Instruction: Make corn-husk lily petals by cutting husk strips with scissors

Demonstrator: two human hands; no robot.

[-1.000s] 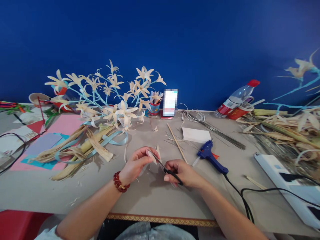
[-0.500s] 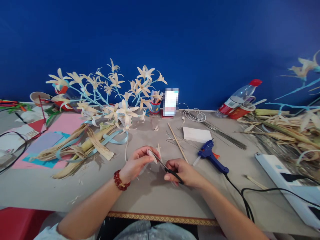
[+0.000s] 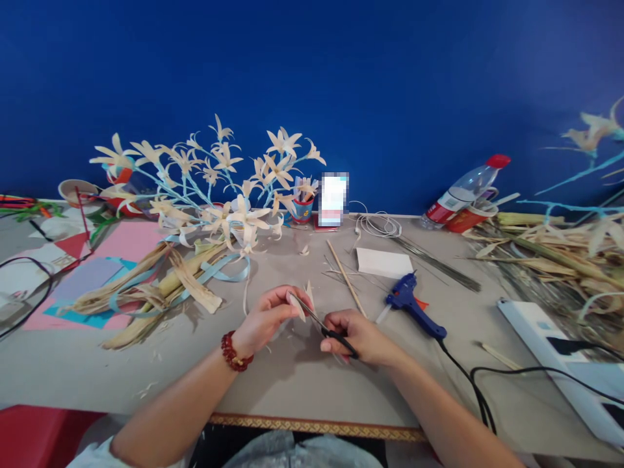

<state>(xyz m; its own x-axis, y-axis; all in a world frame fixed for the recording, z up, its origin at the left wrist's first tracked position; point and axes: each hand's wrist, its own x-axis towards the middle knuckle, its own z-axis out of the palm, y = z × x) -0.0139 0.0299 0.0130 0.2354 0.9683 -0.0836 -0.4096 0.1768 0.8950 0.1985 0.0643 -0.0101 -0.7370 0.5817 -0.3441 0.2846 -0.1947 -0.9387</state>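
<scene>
My left hand, with a red bead bracelet at its wrist, pinches a small pale husk piece between thumb and fingers. My right hand is wrapped round the black handles of the scissors. The scissor blades point up and left and lie against the husk piece by my left fingertips. Another pale pointed piece stands out just behind the blades. Small pale scraps lie on the table under and left of my hands.
Husk flowers on blue stems stand at the back left, above dried husks. On the right are a blue glue gun, a white box, a power strip and a tilted bottle. A thin stick lies behind my right hand.
The husk piece at my left fingertips has tilted slightly. Both hands and the scissors are almost where they were.
</scene>
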